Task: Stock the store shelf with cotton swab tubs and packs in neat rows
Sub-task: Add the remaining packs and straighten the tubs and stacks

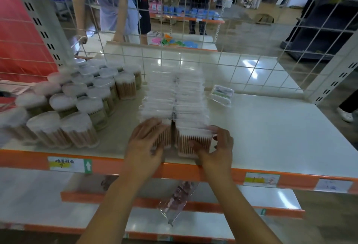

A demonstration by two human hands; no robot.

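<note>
Two rows of clear rectangular cotton swab packs (174,96) run from the shelf's front edge back to the wire grid. My left hand (144,144) lies with straight fingers against the front pack of the left row (164,137). My right hand (217,145) grips the front pack of the right row (193,143), thumb on its face and fingers round its right side. Several round swab tubs (77,98) with white lids stand in rows at the left of the white shelf (271,137).
A small clear pack with green swabs (221,93) lies alone behind the rows on the right. A wire grid (193,63) backs the shelf. Orange shelf edges carry price labels (64,164). A plastic bag (178,201) lies on the lower shelf. A person (108,5) stands beyond the grid.
</note>
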